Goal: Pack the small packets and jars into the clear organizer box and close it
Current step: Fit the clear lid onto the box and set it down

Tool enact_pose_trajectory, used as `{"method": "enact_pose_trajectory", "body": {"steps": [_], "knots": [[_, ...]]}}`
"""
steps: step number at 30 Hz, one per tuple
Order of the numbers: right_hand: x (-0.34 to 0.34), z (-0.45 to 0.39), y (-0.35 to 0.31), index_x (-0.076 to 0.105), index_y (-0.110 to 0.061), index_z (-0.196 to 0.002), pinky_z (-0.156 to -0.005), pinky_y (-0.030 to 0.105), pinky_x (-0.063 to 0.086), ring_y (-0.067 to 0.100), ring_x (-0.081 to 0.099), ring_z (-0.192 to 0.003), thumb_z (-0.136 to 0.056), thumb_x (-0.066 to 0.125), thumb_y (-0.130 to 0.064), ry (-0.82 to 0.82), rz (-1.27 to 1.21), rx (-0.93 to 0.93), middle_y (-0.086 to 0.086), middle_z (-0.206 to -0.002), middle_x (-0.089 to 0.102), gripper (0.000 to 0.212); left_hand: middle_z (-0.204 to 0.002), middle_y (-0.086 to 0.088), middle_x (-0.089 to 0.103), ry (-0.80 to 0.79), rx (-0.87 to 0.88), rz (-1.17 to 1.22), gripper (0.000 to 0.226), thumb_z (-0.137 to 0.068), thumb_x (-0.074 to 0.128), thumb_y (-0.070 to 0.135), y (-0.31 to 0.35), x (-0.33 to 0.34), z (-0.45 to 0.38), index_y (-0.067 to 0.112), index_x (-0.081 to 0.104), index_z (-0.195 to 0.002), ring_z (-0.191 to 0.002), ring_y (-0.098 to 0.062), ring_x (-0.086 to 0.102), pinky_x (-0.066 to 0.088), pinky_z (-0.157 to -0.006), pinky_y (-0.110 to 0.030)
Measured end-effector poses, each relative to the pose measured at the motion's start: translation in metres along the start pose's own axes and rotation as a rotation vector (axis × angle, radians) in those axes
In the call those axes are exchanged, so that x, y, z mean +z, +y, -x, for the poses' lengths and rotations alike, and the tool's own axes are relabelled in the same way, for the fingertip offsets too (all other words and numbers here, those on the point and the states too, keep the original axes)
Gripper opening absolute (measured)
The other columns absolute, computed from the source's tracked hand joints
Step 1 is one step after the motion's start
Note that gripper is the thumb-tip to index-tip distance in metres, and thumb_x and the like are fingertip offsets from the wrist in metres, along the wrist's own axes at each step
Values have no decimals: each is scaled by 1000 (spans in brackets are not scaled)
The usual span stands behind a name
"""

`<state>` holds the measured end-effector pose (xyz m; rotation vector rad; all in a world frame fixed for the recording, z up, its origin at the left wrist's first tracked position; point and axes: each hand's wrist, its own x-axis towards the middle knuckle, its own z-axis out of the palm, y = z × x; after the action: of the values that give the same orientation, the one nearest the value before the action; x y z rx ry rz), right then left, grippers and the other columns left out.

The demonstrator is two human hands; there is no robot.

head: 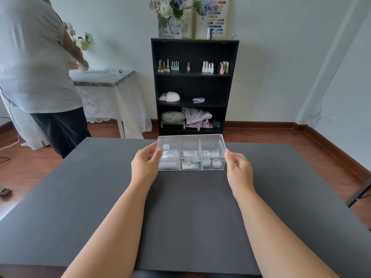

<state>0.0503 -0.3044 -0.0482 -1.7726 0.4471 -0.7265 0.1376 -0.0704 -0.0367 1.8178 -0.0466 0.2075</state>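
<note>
A clear organizer box (190, 166) sits near the far edge of the dark grey table (100, 197). Its clear lid (189, 138) is over the box, raised slightly above the rim at the back. Small packets (169, 154) lie in the left and middle compartments, and several small round jars (210, 158) fill the right one. My left hand (145, 164) grips the lid's left end with thumb and fingers. My right hand (237, 167) holds the right end of the lid and box.
A black bookshelf (193, 87) with nail polish bottles stands behind the table. Another person (36, 77) in a grey shirt stands at the back left by a cloth-covered side table (104, 83). Wooden floor surrounds the table.
</note>
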Motion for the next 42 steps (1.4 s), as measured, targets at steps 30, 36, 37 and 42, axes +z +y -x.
{"method": "enact_pose_trajectory", "body": {"steps": [30,36,37,42], "knots": [[12,15,-14,42,-24,-146,-113,46,23,30,22,-142,-99,46,-27,-53,663,-476,6,-157,28,47,-152,5,37,58,547,-610,41,-95,51,38,14,20,35,29,52,-136,-137,-23,29,25,-109,-45],[14,18,-12,45,-24,-143,-118,45,7,28,12,-148,-100,44,-26,-158,779,-526,4,-160,23,43,-159,3,23,-130,679,-878,54,-99,32,45,15,44,47,25,31,-149,-148,-26,9,-1,-117,-44],[15,18,-12,45,-24,-143,-118,45,6,27,12,-148,-100,42,-27,-172,789,-521,4,-159,24,43,-160,3,19,-150,661,-909,55,-99,28,46,13,45,47,26,26,-151,-148,-26,6,-4,-117,-43],[17,18,-12,42,-25,-145,-118,45,7,22,19,-146,-102,37,-30,-218,816,-479,1,-155,33,44,-160,1,21,-171,604,-970,56,-100,23,46,8,47,47,25,19,-152,-148,-28,9,-3,-117,-45]]}}
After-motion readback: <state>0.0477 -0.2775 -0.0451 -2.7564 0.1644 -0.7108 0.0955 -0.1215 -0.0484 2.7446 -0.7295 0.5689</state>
